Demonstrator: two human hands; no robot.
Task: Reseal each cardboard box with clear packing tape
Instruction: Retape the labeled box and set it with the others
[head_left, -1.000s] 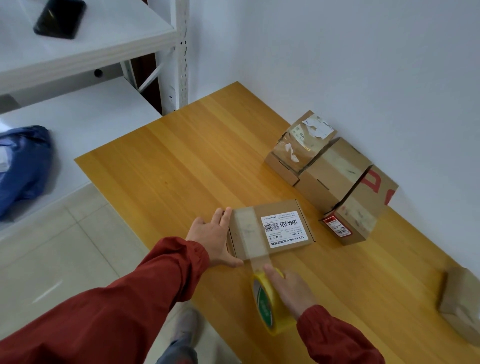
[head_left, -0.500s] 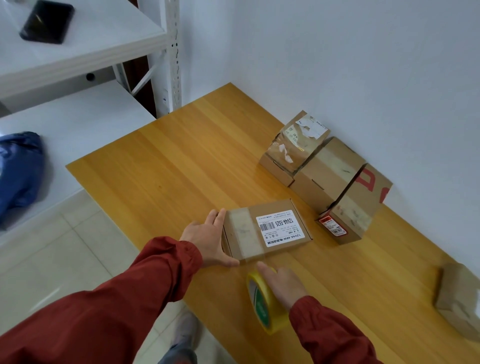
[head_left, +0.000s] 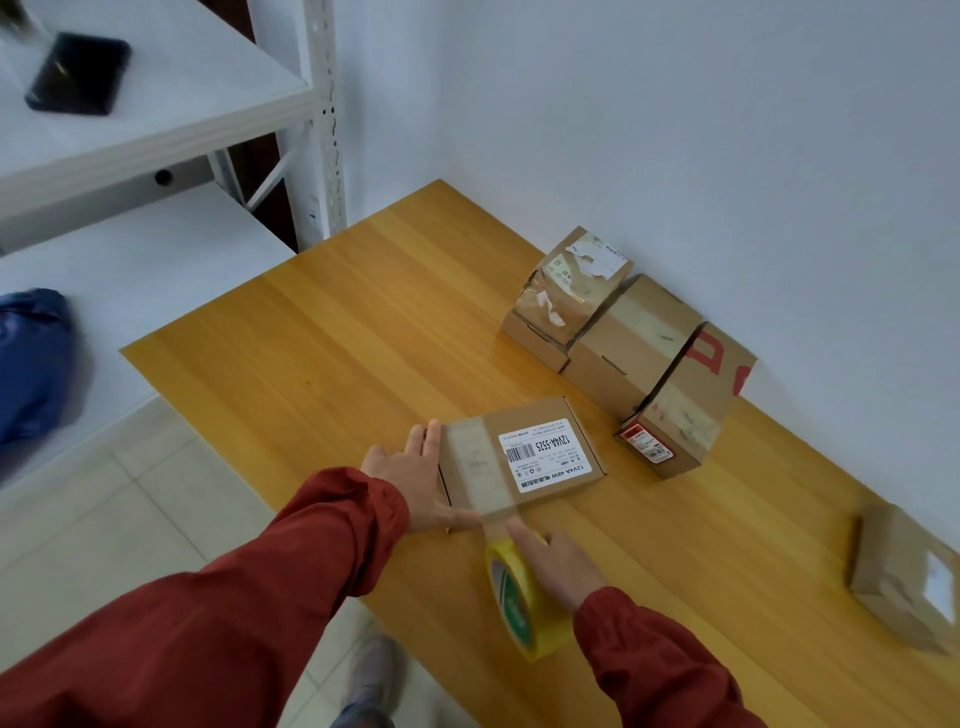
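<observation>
my left hand (head_left: 415, 478) lies spread flat against the end of the labelled box (head_left: 540, 415) on the surface (head_left: 337, 364), thumb stretched along its near edge. just beside that thumb, my right hand (head_left: 558, 566) curls around the tape roll (head_left: 519, 603), which stands on edge. a clear strip (head_left: 497, 525) runs from the roll up over the box top. three more boxes (head_left: 628, 358) sit well beyond my right hand.

Black phone (head_left: 78, 73) on white shelf (head_left: 171, 109); blue bag (head_left: 31, 364) below
</observation>
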